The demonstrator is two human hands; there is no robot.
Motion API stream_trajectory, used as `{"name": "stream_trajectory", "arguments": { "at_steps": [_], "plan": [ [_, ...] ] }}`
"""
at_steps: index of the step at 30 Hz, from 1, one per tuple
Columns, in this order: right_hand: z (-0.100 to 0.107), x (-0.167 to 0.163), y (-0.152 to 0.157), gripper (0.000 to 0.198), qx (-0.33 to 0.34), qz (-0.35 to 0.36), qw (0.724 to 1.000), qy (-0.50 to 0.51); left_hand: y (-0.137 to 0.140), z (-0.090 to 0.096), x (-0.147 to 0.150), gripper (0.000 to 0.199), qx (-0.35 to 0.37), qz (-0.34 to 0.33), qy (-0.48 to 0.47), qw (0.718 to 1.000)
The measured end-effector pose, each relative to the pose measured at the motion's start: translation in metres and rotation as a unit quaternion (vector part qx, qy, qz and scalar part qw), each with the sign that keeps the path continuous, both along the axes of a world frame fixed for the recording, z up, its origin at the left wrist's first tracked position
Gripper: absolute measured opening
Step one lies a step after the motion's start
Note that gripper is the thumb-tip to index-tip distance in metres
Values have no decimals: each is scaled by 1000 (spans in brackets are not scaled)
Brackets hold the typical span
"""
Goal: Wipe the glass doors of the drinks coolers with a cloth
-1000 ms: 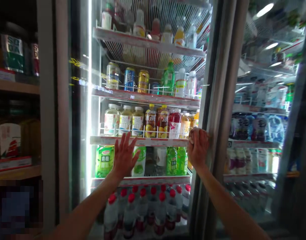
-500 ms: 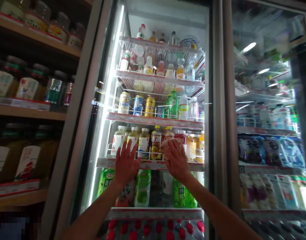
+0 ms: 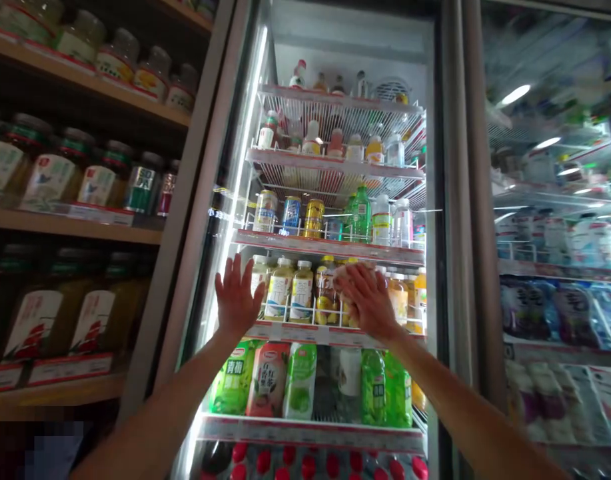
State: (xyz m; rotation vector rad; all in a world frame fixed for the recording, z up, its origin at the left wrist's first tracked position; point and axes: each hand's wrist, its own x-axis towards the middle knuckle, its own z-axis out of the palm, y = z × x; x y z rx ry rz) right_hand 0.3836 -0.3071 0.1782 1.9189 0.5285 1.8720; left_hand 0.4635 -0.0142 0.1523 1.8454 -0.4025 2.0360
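A glass cooler door (image 3: 335,37) stands in front of me, lit from inside along its left side. My left hand (image 3: 236,293) is raised with its fingers spread, flat against or just before the glass, in front of the left bottles of the middle bottle row. My right hand (image 3: 370,303) lies over a pale cloth (image 3: 341,273) at the glass, before the right part of that row. The cloth is mostly hidden under the fingers. Yellow-capped brown bottles (image 3: 326,293) and pale-labelled tea bottles (image 3: 301,293) show between my hands.
Wooden shelves (image 3: 75,223) with jars and dark bottles stand at the left. The metal door frame (image 3: 468,200) borders the glass on the right, with another drinks cooler (image 3: 560,267) beyond it. Large green bottles (image 3: 235,377) and red-capped bottles (image 3: 310,463) fill lower levels.
My left hand has shifted left across the glass, off the second tea bottle. The right hand with the cloth stays near the same bottles, its fingers tilted more leftward. The whole view has shifted slightly.
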Motion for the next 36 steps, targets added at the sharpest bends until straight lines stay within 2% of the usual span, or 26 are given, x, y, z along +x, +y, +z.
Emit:
{"name": "stream_trajectory", "arguments": {
  "at_steps": [1, 3, 5, 6, 7, 9, 11, 12, 13, 16, 18, 20, 23, 24, 25, 26, 29, 30, 31, 32, 34, 36],
  "plan": [
    [7, 0, -6, 47, 52, -4, 998, -24, -1, -1, 0, 53, 1, 1, 2, 1000],
    [23, 1, -16, 49, 191, -4, 978, -86, -1, -2, -1, 54, 2, 3, 3, 1000],
    [33, 4, -17, 50, 260, 3, 959, -113, -1, -2, -2, 54, 3, 3, 0, 1000],
    [33, 6, -12, 50, 252, 7, 961, -109, -1, -2, -2, 54, 2, 2, -1, 1000],
    [31, 7, -5, 50, 217, 9, 972, -93, -1, -2, -1, 54, 2, 0, -2, 1000],
    [21, 8, 11, 49, 101, 12, 994, -36, 0, -2, -1, 54, 1, -6, 1, 1000],
    [16, 6, 17, 47, 9, 13, 1000, 4, 0, -2, 0, 54, -2, -11, 3, 1000],
    [18, 5, 14, 46, 5, 15, 1000, -2, 0, -2, 0, 54, -3, -12, 3, 1000],
    [22, 5, 8, 45, 35, 17, 999, -28, -1, -3, 0, 54, -4, -13, 3, 1000],
    [45, 6, -13, 45, 184, 20, 974, -129, -1, -3, 1, 53, -5, -18, 0, 1000],
    [54, 9, -12, 45, 207, 25, 967, -143, -2, -3, 1, 53, -7, -19, 0, 1000],
    [50, 12, 4, 43, 151, 41, 981, -119, -2, -3, 0, 53, -9, -13, -2, 1000],
    [33, 15, 37, 38, -6, 69, 997, -39, -2, -3, -1, 52, -9, -8, 0, 1000],
    [30, 16, 44, 38, -34, 75, 996, -18, -2, -3, -2, 52, -9, -10, 3, 1000],
    [31, 17, 48, 40, -28, 78, 997, -13, -1, -3, -2, 52, -9, -13, 8, 1000],
    [35, 18, 48, 44, 13, 79, 996, -24, -1, -3, -2, 51, -8, -14, 12, 1000],
    [52, 22, 48, 52, 197, 78, 973, -87, -1, -4, -3, 51, -3, -2, 17, 1000],
    [55, 24, 52, 52, 223, 78, 968, -90, -2, -4, -3, 51, 0, 4, 15, 1000],
    [54, 26, 59, 51, 220, 80, 969, -80, -2, -4, -3, 51, 1, 8, 14, 1000],
    [50, 28, 70, 49, 189, 82, 977, -60, -3, -4, -3, 51, 0, 11, 12, 1000],
    [36, 30, 94, 46, 77, 89, 993, -7, -2, -4, -4, 52, 3, 10, 13, 1000],
    [24, 31, 113, 41, -31, 95, 995, 29, 4, -4, -5, 52, 18, 6, 25, 1000]
  ]
}}
